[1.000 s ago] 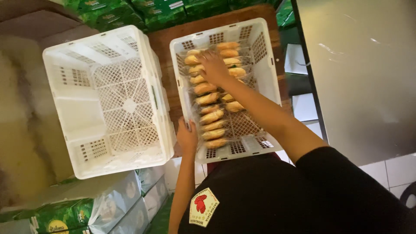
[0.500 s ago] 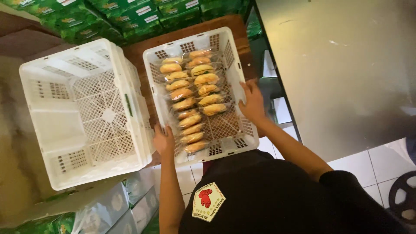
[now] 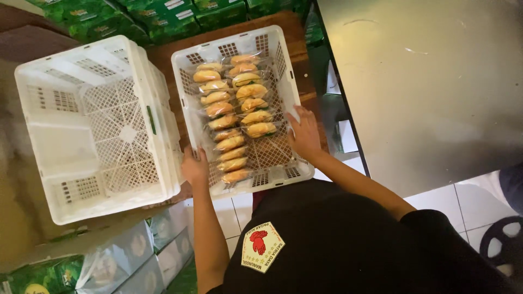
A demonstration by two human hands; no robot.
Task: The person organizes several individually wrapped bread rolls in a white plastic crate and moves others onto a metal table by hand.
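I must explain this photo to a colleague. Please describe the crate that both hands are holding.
Two white plastic crates sit side by side left of a grey steel table. The held crate is nearest that table. Unlike the empty crate, it holds two rows of wrapped buns.

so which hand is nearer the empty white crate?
Left. The left hand grips the filled crate's near-left wall, right beside the empty crate; the right hand sits on the filled crate's far side.

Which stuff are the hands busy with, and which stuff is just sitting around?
Busy with:
- left hand and right hand, gripping the white crate
- wrapped buns inside it

Just sitting around:
- empty white crate
- green boxes
- steel table
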